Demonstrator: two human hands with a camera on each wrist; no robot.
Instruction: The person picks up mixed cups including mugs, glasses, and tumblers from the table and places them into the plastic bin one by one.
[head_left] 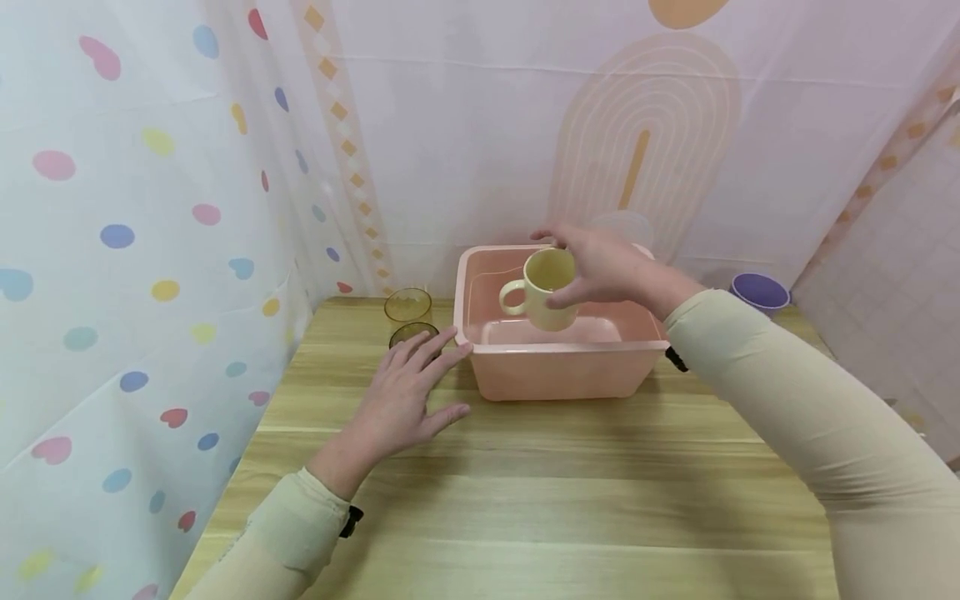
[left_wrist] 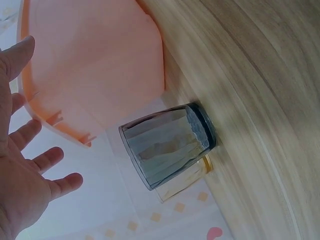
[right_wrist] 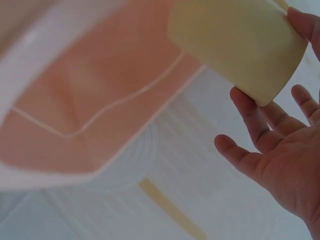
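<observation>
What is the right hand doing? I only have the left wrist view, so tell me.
Observer: The right hand holds a yellow mug above the pink basin.
Operator: Give me the mug's pose.
Observer: It is tipped on its side, with its mouth toward the head camera and its handle pointing to the person's left.
Operator: Report anything on the table's right side.
Observer: A purple cup stands at the far right of the table, apart from the basin.
</observation>
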